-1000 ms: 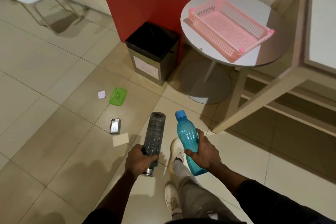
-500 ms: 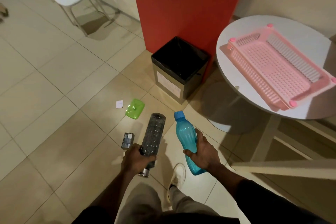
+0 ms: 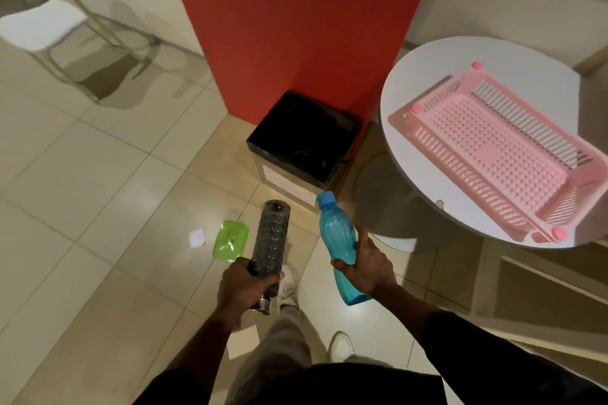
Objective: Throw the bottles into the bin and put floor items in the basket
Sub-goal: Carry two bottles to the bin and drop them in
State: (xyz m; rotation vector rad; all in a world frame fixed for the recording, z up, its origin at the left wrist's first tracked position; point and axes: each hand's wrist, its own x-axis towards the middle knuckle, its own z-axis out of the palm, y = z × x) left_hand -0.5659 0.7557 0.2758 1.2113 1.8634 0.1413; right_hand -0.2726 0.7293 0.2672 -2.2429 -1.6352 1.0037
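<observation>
You've got both bottles up: L hand [image 3: 245, 283] wrapped round the dark bottle [image 3: 271, 237], R hand [image 3: 368, 265] gripping the blue bottle [image 3: 337, 237], just short of the bin [image 3: 283, 179]. Nothing binned yet. Green lid [image 3: 230, 240] + paper scrap [image 3: 196, 237] lie on the floor, none in the basket [image 3: 493, 154].

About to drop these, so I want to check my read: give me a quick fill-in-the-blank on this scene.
1. Ahead of the grey bottle in the left hand and the blue bottle in the right hand stands the black-lined ___.
2. The basket sits on the round ___.
3. The green lid lies on the ___.
Missing: bin; table; floor.
</observation>
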